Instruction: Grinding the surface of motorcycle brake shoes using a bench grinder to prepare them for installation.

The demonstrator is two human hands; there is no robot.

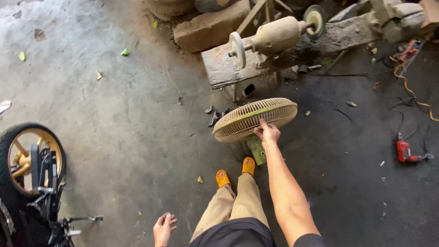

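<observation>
1. One right hand (267, 133), fingers grasping the rim of one beige fan (254, 119) standing on the concrete floor (128, 137) before two orange sandals (235, 172).
2. One left hand (163, 227) hangs released, holding nothing.
3. One bench grinder (274, 34), two wheels; one red drill (404, 152).

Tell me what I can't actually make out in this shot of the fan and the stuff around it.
- Fan base: head view, mostly hidden beneath the tilted fan grille.
- Right hand grip: fingertips sit on the grille rim; how they hold it is hidden.
- Motorcycle: cut off by the left and bottom edges.
- Red drill: too small for detail.
- Left hand: open, empty, partly cut off by the bottom edge.
</observation>
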